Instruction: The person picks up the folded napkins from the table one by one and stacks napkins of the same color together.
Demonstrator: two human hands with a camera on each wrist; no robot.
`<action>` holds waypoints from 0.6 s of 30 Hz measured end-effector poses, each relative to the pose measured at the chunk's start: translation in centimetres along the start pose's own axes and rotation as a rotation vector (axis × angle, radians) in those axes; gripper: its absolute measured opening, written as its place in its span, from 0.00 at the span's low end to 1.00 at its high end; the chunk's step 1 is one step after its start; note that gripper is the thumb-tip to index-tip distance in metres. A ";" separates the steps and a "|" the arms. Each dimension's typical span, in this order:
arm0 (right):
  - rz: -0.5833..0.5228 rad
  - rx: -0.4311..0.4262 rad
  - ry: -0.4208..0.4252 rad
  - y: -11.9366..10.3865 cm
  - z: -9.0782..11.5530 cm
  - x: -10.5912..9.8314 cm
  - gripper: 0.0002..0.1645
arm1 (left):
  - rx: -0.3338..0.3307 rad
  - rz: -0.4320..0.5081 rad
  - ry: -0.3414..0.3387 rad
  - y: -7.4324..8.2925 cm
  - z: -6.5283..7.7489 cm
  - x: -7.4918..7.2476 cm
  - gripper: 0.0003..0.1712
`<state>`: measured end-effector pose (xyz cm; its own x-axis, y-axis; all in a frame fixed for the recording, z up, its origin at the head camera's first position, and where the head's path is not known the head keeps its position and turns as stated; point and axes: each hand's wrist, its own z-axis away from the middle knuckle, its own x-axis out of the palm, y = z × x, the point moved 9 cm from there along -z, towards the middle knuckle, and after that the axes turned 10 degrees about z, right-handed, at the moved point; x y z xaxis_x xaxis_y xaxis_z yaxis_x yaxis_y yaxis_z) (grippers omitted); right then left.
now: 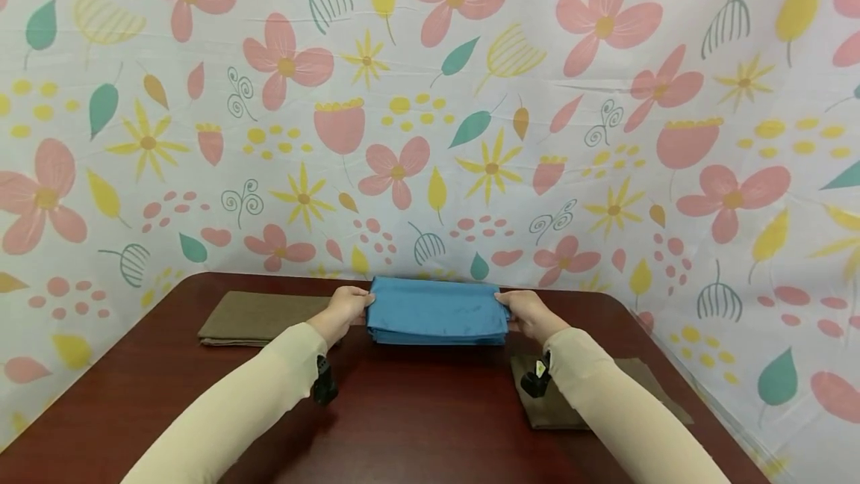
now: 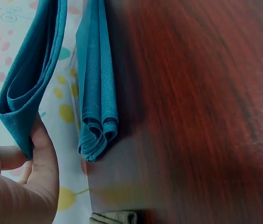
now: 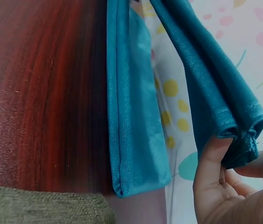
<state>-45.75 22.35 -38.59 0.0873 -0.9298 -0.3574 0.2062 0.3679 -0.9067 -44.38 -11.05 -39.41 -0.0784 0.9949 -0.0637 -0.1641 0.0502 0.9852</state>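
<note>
A folded blue cloth (image 1: 437, 306) is held up at the far side of the table between both hands. My left hand (image 1: 344, 310) pinches its left end between thumb and fingers, and my right hand (image 1: 531, 312) pinches the right end. In the left wrist view the held cloth (image 2: 33, 79) shows its folded layers above the fingers. Beneath it, apart from the held one, another folded blue cloth (image 2: 94, 88) lies on the table. The right wrist view also shows this lower cloth (image 3: 143, 144) beside the held cloth (image 3: 206, 70).
One folded brown cloth (image 1: 258, 314) lies at the table's back left. Another brown cloth (image 1: 554, 405) lies at the right, partly hidden by the right forearm. The dark red wooden table (image 1: 403, 417) ends at a flower-patterned curtain (image 1: 396, 110) behind the blue cloths.
</note>
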 end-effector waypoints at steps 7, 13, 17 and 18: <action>-0.008 0.018 0.014 0.5 -0.9 0.3 0.20 | 0.000 0.008 -0.005 -0.2 -0.7 0.2 0.21; 0.012 0.045 0.070 0.9 -1.7 0.0 0.26 | 0.013 0.012 0.011 -0.3 -1.4 0.4 0.20; 0.013 0.051 0.098 1.3 -2.2 -0.3 0.26 | 0.026 -0.002 0.022 -0.2 -1.7 0.7 0.19; 0.014 0.050 0.101 1.5 -2.4 -0.3 0.26 | 0.027 0.000 0.024 -0.3 -1.8 0.8 0.19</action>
<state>-47.80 23.16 -40.34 -0.0074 -0.9195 -0.3930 0.2544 0.3783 -0.8900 -46.12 -10.38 -40.01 -0.1016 0.9926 -0.0670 -0.1373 0.0527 0.9891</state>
